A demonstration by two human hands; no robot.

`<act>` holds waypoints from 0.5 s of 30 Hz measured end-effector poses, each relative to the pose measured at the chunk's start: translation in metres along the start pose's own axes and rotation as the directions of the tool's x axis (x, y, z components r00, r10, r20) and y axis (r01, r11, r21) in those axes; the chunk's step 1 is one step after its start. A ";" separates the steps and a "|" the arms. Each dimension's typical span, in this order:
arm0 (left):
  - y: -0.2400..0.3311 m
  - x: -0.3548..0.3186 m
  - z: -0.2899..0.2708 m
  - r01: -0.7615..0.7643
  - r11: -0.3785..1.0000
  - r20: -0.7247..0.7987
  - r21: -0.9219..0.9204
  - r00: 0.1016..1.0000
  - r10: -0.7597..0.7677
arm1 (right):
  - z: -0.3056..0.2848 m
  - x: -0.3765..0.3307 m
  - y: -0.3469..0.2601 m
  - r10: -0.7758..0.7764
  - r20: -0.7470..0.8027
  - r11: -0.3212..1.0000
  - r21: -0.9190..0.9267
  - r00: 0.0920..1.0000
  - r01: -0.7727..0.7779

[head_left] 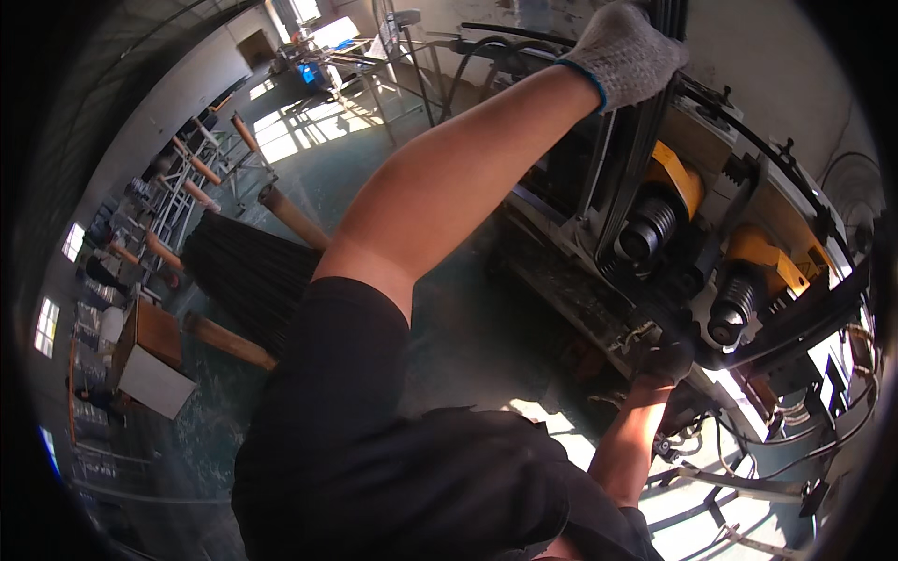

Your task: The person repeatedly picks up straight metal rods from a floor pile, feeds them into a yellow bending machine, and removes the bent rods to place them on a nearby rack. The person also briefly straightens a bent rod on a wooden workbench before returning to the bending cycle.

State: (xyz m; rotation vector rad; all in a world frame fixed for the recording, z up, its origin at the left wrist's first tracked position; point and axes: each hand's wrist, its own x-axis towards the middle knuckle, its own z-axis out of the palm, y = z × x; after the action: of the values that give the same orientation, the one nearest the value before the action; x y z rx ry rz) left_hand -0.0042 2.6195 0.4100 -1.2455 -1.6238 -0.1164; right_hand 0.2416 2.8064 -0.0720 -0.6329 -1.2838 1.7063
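Observation:
My left hand, in a pale knitted glove with a blue cuff, is raised high at the top. Its fingers close round a bundle of long black strips that runs down into a machine. My right hand wears a dark glove and reaches low against the machine's front edge; its fingers blend into the shadow there. Just above it are two yellow machine heads with ribbed metal rollers. A curved black strip bends beside the right-hand roller.
A dark metal bed runs along the machine's near side. Cables and hoses hang at lower right. On the left stand a black bundle between brown rollers and a box. A cluttered workbench stands far back.

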 end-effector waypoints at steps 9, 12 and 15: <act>-0.003 -0.229 -0.208 0.564 -0.171 0.498 -0.808 0.497 -0.710 | 0.077 -0.161 -0.085 0.255 -0.229 0.967 0.052 0.940 -0.249; -0.008 -0.313 -0.277 0.457 -0.308 0.473 -0.834 0.305 -0.827 | 0.107 -0.185 -0.072 0.126 -0.010 0.984 -0.126 0.992 -0.127; -0.009 -0.406 -0.343 0.598 -0.270 0.376 -0.755 0.057 -0.925 | 0.173 -0.227 -0.081 0.130 0.113 0.988 -0.095 0.985 -0.120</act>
State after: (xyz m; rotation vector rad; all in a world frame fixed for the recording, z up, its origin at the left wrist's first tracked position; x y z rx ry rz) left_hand 0.1815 2.1429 0.2646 -0.2079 -1.7592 -2.1928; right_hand 0.2386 2.5312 0.0374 -0.6844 -1.4357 1.8206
